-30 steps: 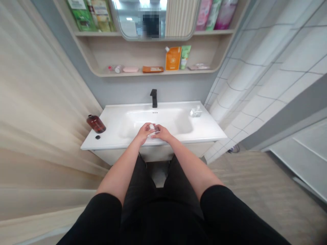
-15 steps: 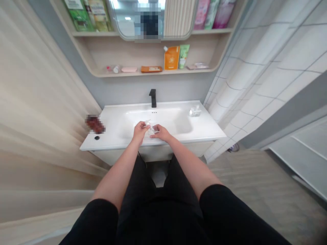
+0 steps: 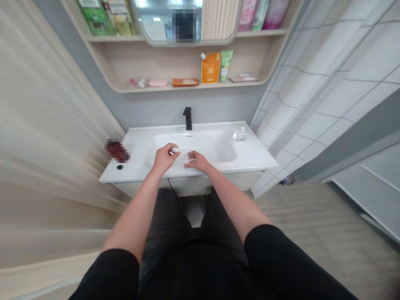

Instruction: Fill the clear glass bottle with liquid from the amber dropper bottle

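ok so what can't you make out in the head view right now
Head view, all of these:
White top: left hand covers part; too small for detail.
Clear container: right hand covers one side; contents too small to tell.
Reddish-brown bottle: pixelation hides its detail.
Green package at upper left: cut off by the top edge.

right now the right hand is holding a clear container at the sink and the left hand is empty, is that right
Not quite: the left hand is not empty. The head view shows it pinching a small white piece. The right hand is indeed holding a clear container at the sink.
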`<state>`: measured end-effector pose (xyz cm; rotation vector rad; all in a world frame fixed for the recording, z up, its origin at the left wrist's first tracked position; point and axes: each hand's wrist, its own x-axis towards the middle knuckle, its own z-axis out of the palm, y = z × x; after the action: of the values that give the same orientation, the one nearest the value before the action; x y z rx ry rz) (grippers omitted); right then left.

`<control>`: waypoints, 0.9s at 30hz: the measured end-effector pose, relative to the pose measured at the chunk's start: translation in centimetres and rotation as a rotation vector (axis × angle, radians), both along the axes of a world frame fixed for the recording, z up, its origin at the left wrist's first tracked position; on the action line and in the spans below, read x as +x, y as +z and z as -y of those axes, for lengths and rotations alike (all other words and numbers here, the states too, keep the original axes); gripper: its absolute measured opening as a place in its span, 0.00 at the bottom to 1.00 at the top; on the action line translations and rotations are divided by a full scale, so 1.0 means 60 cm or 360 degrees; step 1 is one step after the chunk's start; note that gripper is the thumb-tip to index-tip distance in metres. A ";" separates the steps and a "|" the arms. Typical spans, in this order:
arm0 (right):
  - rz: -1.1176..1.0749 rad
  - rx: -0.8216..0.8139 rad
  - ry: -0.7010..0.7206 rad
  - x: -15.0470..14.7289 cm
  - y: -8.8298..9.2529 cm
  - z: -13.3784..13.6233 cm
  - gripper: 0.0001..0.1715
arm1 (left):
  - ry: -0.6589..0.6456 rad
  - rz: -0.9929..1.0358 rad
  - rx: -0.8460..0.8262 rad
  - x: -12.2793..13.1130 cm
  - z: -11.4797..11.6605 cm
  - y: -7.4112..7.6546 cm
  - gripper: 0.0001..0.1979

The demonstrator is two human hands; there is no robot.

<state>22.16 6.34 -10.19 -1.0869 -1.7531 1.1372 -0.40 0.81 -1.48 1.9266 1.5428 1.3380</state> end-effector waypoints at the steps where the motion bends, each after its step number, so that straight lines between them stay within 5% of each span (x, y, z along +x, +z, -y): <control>1: 0.0000 0.0000 -0.0004 0.000 0.001 0.001 0.40 | 0.0019 0.0062 -0.0014 -0.004 -0.001 -0.002 0.13; 6: -0.0042 -0.0016 0.0005 0.001 -0.001 0.002 0.41 | 0.0031 0.0510 -0.0078 -0.042 0.008 -0.028 0.15; 10: -0.0150 -0.0058 -0.0031 0.001 -0.010 -0.003 0.47 | 0.0417 0.0736 -0.0171 -0.107 0.055 -0.071 0.17; 13: -0.0206 -0.0078 -0.0016 -0.001 -0.018 -0.009 0.49 | 0.0817 0.0501 -0.0238 -0.173 0.101 -0.099 0.16; 17: -0.0217 -0.0092 0.0009 -0.002 -0.023 -0.015 0.48 | 0.1107 -0.0083 -0.0158 -0.246 0.133 -0.115 0.11; 27: -0.0352 -0.0140 0.0016 0.001 -0.029 -0.020 0.49 | 0.0974 -0.0573 -0.0113 -0.263 0.114 -0.154 0.17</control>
<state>22.22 7.51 -11.96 -0.9643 -1.5504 1.2988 -16.15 -6.05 -10.74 1.7894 2.4650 1.1483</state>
